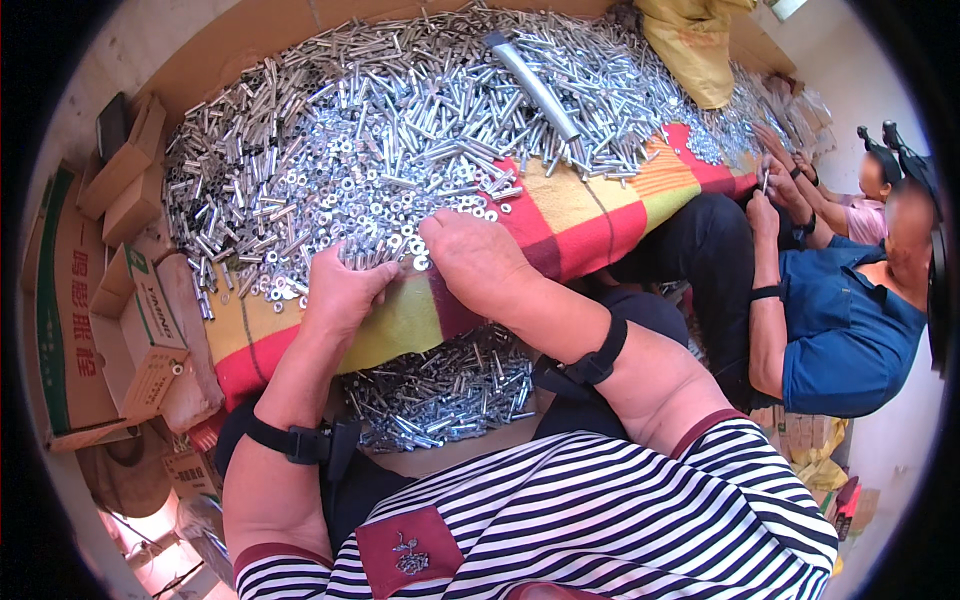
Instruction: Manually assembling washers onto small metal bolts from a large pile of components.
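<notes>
Near the front edge of a checked blanket [400, 320], my left hand [340, 295] is curled around several short metal bolts [368, 256], with its thumb lying across in front of them. Just to its right, my right hand [475, 258] bends down with its fingers drawn together at the edge of the loose washers [410, 215]. The palm and knuckles hide its fingertips, so whatever they pinch is out of sight. Beyond both hands spreads a large heap of silvery bolts and sleeves [400, 120].
A metal tube [535, 90] lies across the heap, near a yellow sack [695, 50]. Open cardboard boxes [130, 330] stand at the left. Below the blanket is a box of bolts [445, 395]. Two people sit at the right, one in a blue shirt [840, 330].
</notes>
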A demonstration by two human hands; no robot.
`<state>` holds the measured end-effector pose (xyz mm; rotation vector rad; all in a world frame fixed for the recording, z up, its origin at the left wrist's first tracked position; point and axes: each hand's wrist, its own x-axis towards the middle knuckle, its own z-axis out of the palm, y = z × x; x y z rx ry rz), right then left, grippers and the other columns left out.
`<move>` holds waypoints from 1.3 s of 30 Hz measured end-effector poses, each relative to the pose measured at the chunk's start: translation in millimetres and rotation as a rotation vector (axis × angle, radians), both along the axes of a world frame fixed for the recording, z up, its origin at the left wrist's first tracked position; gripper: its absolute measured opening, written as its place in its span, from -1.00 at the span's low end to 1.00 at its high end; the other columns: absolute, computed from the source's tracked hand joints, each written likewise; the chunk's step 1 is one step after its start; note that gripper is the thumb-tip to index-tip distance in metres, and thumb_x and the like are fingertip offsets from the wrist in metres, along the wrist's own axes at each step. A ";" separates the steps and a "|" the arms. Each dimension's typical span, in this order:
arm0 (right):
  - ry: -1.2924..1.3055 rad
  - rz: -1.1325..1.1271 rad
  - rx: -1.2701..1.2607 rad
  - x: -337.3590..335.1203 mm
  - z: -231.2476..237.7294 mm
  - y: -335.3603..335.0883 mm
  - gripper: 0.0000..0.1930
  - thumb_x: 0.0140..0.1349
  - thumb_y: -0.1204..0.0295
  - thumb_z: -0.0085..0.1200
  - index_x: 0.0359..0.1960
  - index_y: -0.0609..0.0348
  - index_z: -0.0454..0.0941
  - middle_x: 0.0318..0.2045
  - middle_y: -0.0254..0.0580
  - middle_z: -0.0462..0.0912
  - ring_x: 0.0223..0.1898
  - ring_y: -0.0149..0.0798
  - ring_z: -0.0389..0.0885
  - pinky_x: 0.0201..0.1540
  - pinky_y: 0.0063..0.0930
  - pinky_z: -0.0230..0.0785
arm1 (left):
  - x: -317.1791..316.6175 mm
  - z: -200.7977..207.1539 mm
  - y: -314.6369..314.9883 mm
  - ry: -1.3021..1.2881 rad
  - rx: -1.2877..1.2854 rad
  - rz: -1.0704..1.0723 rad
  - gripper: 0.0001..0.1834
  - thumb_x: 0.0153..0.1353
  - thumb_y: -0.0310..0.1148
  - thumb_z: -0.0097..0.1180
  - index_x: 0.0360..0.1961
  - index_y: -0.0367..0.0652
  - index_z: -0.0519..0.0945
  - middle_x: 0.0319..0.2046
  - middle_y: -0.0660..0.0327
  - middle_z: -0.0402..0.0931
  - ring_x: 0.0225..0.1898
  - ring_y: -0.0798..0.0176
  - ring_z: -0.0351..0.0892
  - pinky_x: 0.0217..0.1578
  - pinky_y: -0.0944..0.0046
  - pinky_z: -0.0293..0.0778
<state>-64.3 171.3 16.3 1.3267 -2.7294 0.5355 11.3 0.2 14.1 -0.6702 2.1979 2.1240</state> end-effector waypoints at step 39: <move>-0.957 -0.171 -0.631 -20.5 11.9 4.8 -0.89 0.17 0.49 0.14 -0.37 0.28 0.50 -0.51 -0.24 0.62 -0.53 -0.45 0.60 -0.50 -0.59 0.47 | -2.3 0.6 3.0 0.121 0.295 0.057 -0.74 0.02 -0.58 0.27 -0.24 -0.24 0.51 -0.52 0.30 0.54 -0.65 0.50 0.39 -0.68 0.50 0.22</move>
